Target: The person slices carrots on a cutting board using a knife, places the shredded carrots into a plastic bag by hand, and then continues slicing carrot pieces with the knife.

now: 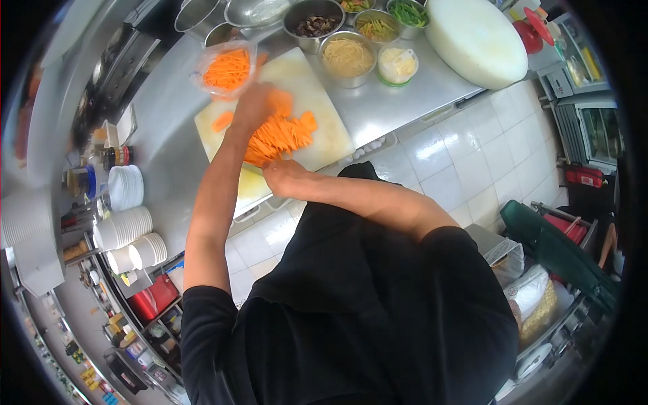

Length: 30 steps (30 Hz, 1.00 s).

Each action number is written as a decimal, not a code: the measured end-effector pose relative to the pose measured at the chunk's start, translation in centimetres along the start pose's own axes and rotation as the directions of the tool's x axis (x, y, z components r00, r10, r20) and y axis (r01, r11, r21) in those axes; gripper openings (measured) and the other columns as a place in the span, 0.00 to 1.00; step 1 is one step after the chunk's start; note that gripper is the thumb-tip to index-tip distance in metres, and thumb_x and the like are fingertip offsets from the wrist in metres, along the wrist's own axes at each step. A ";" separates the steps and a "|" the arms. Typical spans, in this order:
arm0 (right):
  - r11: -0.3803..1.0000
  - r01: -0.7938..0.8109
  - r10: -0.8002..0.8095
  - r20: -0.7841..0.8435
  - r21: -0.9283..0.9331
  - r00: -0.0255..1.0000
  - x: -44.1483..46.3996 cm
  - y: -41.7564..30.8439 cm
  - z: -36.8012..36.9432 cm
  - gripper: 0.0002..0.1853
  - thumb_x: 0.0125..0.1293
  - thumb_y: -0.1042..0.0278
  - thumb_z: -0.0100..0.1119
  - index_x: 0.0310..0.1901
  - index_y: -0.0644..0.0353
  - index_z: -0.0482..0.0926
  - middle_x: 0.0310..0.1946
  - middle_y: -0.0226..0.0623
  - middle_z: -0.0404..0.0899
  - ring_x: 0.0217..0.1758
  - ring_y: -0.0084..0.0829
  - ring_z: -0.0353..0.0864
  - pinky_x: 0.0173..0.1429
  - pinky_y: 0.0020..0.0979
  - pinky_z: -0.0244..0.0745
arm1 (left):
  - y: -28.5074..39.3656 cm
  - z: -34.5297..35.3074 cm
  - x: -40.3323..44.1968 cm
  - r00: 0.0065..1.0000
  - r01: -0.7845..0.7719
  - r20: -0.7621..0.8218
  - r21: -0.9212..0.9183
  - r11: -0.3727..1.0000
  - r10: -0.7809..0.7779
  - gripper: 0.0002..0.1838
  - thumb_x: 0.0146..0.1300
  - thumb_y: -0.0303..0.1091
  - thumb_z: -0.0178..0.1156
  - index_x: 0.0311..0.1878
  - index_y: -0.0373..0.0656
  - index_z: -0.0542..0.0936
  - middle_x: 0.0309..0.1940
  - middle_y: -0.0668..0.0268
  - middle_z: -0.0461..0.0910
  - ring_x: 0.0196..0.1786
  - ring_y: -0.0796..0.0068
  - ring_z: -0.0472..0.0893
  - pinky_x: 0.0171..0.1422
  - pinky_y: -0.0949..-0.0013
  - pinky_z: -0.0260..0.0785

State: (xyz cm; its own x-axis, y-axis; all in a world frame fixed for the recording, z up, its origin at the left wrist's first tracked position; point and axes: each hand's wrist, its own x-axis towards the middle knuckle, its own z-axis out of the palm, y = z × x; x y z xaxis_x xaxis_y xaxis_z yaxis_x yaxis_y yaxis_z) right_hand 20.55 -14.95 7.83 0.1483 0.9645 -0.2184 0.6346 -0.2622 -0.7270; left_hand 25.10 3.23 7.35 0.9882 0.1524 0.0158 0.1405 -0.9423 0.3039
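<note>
On the white cutting board lies a heap of carrot strips, with flat carrot slices at its far side. My left hand reaches over the board beside these slices, close to a clear plastic tub of carrot strips. Its fingers are blurred, so their grip does not show. My right hand is closed at the near edge of the heap, its fingers curled inward. What it holds, if anything, is hidden by the hand and the carrots.
Metal bowls of pale strips, dark pieces and greens stand behind the board. A small tub and a thick round white block are to their right. Stacked white bowls stand at left.
</note>
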 end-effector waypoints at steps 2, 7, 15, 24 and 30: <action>1.000 0.013 -0.013 0.002 -0.010 1.000 0.0 0.0 -0.1 0.14 0.56 0.80 0.49 0.45 0.74 0.75 0.38 0.57 0.82 0.41 0.51 0.85 0.42 0.45 0.80 | 0.1 0.0 0.0 0.998 -0.007 0.065 -0.017 1.000 0.008 0.30 0.45 0.20 0.69 0.55 0.49 0.78 0.43 0.59 0.75 0.51 0.56 0.77 0.57 0.59 0.71; 0.999 0.033 -0.033 -0.021 -0.023 0.999 0.1 0.1 0.5 0.14 0.56 0.81 0.49 0.45 0.74 0.75 0.36 0.57 0.83 0.41 0.51 0.85 0.41 0.45 0.80 | 0.9 0.8 1.1 0.978 -0.190 0.119 0.168 0.967 0.171 0.26 0.49 0.20 0.65 0.53 0.51 0.79 0.40 0.60 0.73 0.47 0.59 0.77 0.52 0.61 0.73; 0.999 0.032 -0.032 -0.061 -0.011 0.998 0.3 0.6 1.1 0.13 0.54 0.80 0.50 0.43 0.73 0.75 0.34 0.55 0.82 0.40 0.51 0.84 0.40 0.45 0.79 | 1.2 -1.2 -0.9 0.994 -0.113 0.016 0.038 0.993 0.112 0.21 0.44 0.17 0.67 0.43 0.44 0.79 0.39 0.61 0.74 0.44 0.58 0.77 0.49 0.62 0.73; 0.994 -0.021 0.039 0.173 -0.104 0.984 1.9 1.5 -0.5 0.14 0.59 0.72 0.55 0.45 0.70 0.78 0.31 0.52 0.83 0.36 0.47 0.86 0.36 0.44 0.81 | 0.4 -3.2 -12.8 0.888 -0.014 -0.439 -0.327 0.945 -0.138 0.15 0.47 0.13 0.64 0.37 0.39 0.76 0.39 0.57 0.80 0.45 0.55 0.79 0.51 0.63 0.73; 0.970 -0.241 0.229 0.181 0.044 0.956 1.5 -0.2 -2.7 0.14 0.66 0.67 0.51 0.45 0.72 0.76 0.29 0.56 0.82 0.24 0.44 0.84 0.28 0.44 0.78 | -1.3 4.6 -22.9 0.730 0.295 -0.566 -0.244 0.924 -0.383 0.16 0.44 0.16 0.68 0.37 0.39 0.76 0.44 0.55 0.79 0.51 0.53 0.79 0.56 0.58 0.72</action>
State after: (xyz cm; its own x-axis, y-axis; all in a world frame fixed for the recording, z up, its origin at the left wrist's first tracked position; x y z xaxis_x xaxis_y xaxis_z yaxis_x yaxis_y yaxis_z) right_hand 22.69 -13.37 9.38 0.1503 0.8568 -0.4932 0.5464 -0.4877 -0.6808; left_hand 2.54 -0.39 2.22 0.6332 0.6410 0.4339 0.4066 -0.7524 0.5182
